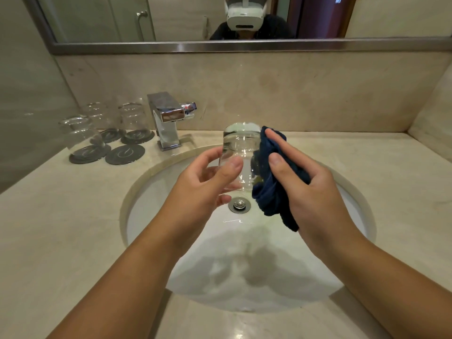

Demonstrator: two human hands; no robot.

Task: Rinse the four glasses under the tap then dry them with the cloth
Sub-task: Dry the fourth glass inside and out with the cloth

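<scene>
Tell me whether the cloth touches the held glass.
Touching. The head view shows the right hand pressing the cloth against the glass, no gap between them, while the left hand grips it.

Clear glossy glass [241, 152], soft navy cloth [271, 192], chrome tap [168, 118], seemingly polished stone counter [61, 216]

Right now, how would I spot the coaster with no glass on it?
Start at the chrome tap behind the sink. Left of it, the bare coaster is the front right of four dark round ones; the other three each carry a glass.
</scene>
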